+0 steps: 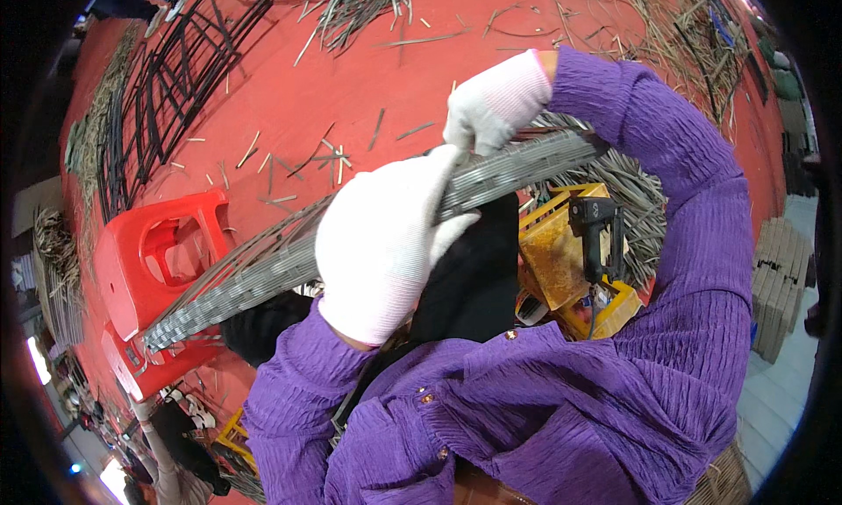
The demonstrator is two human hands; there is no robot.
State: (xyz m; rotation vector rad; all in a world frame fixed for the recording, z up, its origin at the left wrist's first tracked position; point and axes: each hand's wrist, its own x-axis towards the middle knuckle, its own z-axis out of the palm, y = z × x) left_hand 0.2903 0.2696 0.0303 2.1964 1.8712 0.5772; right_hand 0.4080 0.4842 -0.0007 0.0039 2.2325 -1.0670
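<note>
A long grey woven wicker band (517,167) lies slantwise across my lap, from the red stool at the left up to my right forearm. My left hand (377,237), in a white knitted glove, is closed round its middle with the thumb on the near side. My right hand (495,101), gloved the same way, is bent into a pinch at the band's far edge, close to my left fingertips. What its fingers hold is mostly hidden, seemingly thin strands at that edge. Loose thin strands run along the far side of the band towards the left.
A red plastic stool (123,268) stands at the left. Right of my lap, a black nail gun (596,233) rests on a yellow crate (553,259), with bundled grey sticks (627,198) behind. A dark frame (167,93) lies far left. Cut pieces litter the red floor (289,84).
</note>
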